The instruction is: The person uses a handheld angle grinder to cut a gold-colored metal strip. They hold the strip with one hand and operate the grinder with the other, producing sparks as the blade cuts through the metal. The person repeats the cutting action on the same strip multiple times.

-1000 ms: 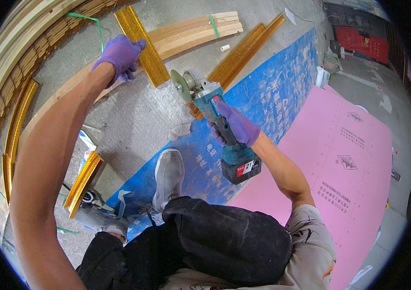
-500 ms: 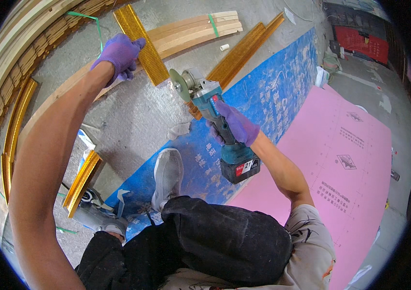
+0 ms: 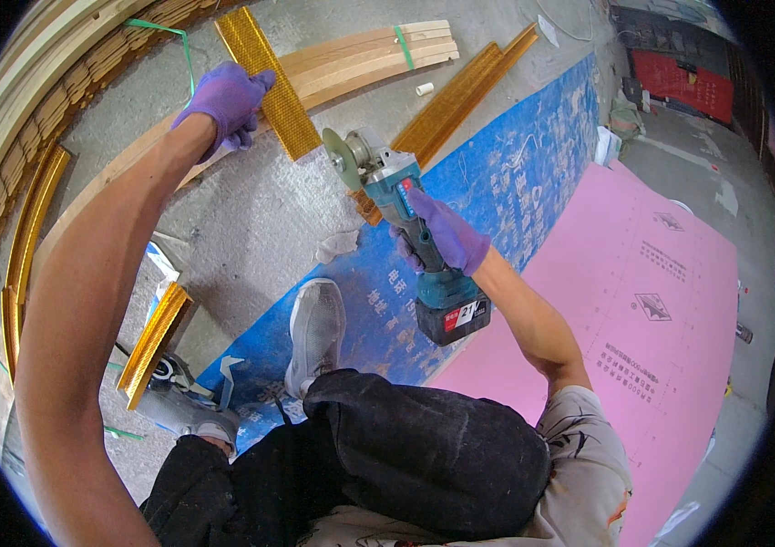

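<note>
My left hand (image 3: 230, 108), in a purple glove, is closed on the edge of a short gold patterned trim strip (image 3: 269, 84). The strip lies slantwise across pale wooden battens (image 3: 369, 62). In my right hand (image 3: 449, 235), gloved in purple too, is a teal and black cordless angle grinder (image 3: 396, 187), gripped round its body. Its thin cutting disc (image 3: 340, 159) stands beside the strip's near end, with a small gap seen between them. A brown-gold offcut (image 3: 367, 208) is partly hidden behind the grinder's head.
More gold trim (image 3: 460, 96) lies beyond the grinder. A short gold piece (image 3: 156, 345) rests by my left foot, and a long one (image 3: 30, 237) at far left. A blue printed sheet (image 3: 506, 173) and a pink board (image 3: 624, 273) cover floor on the right. Long timbers (image 3: 50, 64) line the left.
The grinder's disc has shifted very slightly to the right, away from the strip's end. The left hand keeps its grip on the strip, almost still.
</note>
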Tool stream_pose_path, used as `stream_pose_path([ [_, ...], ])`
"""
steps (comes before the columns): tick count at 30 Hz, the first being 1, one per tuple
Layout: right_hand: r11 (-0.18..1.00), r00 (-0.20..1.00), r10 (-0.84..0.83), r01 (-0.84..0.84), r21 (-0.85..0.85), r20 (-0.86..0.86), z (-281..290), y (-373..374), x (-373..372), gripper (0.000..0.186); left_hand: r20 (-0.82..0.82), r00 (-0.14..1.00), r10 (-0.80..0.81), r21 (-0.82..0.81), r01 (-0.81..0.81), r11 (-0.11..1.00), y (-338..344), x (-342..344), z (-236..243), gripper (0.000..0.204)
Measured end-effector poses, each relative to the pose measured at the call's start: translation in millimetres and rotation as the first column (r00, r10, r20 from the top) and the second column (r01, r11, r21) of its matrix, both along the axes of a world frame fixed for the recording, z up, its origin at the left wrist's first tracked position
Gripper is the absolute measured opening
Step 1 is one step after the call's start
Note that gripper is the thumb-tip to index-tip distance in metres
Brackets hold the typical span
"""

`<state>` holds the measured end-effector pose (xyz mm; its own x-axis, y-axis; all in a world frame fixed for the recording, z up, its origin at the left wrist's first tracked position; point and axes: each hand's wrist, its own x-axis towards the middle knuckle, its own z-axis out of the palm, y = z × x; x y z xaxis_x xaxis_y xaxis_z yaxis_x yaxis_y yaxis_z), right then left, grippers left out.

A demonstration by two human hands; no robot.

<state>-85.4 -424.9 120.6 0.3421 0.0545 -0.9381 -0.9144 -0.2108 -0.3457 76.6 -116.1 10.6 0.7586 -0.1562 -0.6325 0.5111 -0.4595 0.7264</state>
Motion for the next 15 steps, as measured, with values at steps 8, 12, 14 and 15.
stream_pose_path([
  [8,1.000,1.000,-0.010,0.010,0.012,0.011,1.2,1.5,0.2,0.063,0.058,0.998,0.014,-0.004,-0.014,1.000,1.4,-1.1,-8.5,0.061],
  [12,1.000,1.000,-0.013,0.013,0.026,0.009,-1.0,-0.7,-0.4,0.063,-0.002,1.000,0.024,-0.023,-0.024,0.999,0.4,-0.6,-1.2,0.060],
  [14,1.000,1.000,-0.017,0.017,0.021,0.007,-1.0,0.2,0.4,0.064,0.008,1.000,0.013,-0.007,-0.013,1.000,1.4,0.1,-3.8,0.060],
  [15,1.000,1.000,-0.018,0.018,0.010,0.007,-0.1,1.9,1.3,0.064,0.013,1.000,0.005,0.000,-0.005,1.000,1.2,0.3,-2.7,0.061],
])
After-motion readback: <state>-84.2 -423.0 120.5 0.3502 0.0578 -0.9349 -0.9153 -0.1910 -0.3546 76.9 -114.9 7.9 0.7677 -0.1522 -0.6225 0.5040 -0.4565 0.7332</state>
